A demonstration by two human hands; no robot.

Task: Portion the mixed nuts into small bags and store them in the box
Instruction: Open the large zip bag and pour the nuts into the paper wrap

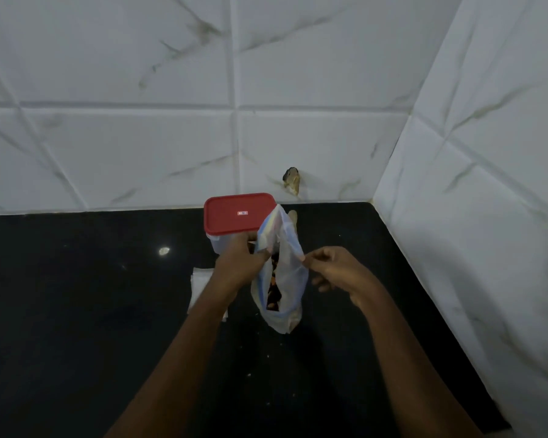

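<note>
Both hands — left hand (238, 263), right hand (332, 270) — pinch the bag (287, 279) open.

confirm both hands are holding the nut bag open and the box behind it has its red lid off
No: the head view shows the red lid on the box. The left hand and right hand do hold the bag open.

I can't read any text; the small white mark on the red lid (238, 213) is too blurred.
</note>
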